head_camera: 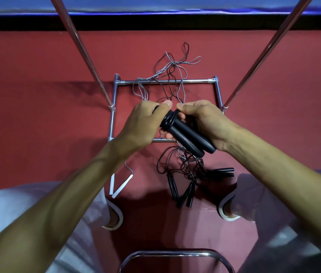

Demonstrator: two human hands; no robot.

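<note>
Head view: both hands meet over a red floor (57, 66), holding a pair of black handles (187, 138) side by side, tilted, butt ends toward the right wrist. Right hand (205, 123) wraps fingers round the handles mid-length. Left hand (145, 123) is curled at their upper end, thumb and fingers on the rope (168, 120) coiled there in tight turns. Rope tail beyond the left fingers is hidden, can't tell where it runs. Handles look rigid, light, matte, likely grippy; best held round the middle as the right hand does. Rope looks thin, springy and slick, so the coil probably loosens if the left pinch lets go; keep tension and hold right at the last turn. Below the hands lies a tangle (187, 174) of black ropes with handles; below the left forearm, white handles (116, 187) on a grey cord. Beyond the hands, a chrome frame (167, 82) with loose cords (175, 71) draped across its far bar.
</note>
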